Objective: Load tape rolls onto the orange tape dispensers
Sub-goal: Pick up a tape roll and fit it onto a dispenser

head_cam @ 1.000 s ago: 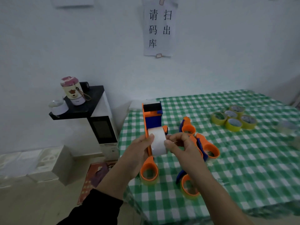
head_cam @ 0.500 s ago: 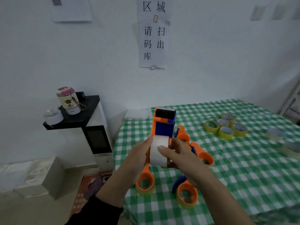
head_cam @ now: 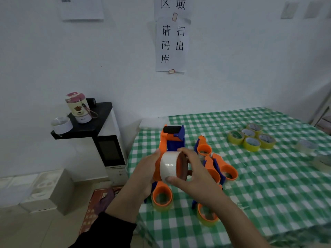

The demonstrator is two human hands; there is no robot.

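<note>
Left grip [head_cam: 145,174]: the person's left hand grasps the held dispenser [head_cam: 172,138] from its left side, with the thumb up along the orange body. The other fingers are hidden behind it.
Right grip [head_cam: 195,173]: the right hand grasps the white tape roll [head_cam: 169,165], thumb on its lower front face and forefinger curled over the top.
White tape roll: it is held in the air above the near left corner of the tabletop [head_cam: 268,187], against the held dispenser's orange side. Its open core faces right and orange shows inside. Whether it is fully seated cannot be told.
Held dispenser: it stands upright between the two hands, orange with a blue guard and a black roller at the top.
Other dispensers: four lie close together on the green-checked cloth just beneath and right of the hands: front-left dispenser [head_cam: 162,196], front-right dispenser [head_cam: 206,213], rear dispenser [head_cam: 204,150] and right dispenser [head_cam: 228,171].
Yellow tape rolls [head_cam: 251,140]: five lie flat, touching in a cluster, well apart from the dispensers towards the far right.
Clear rolls [head_cam: 306,145]: two pale ones lie near the right edge.
Black shelf [head_cam: 86,126]: left of the tabletop, it carries a flask [head_cam: 78,108] and a white cup [head_cam: 61,125].
Wall: a paper notice [head_cam: 172,42] hangs above.
</note>
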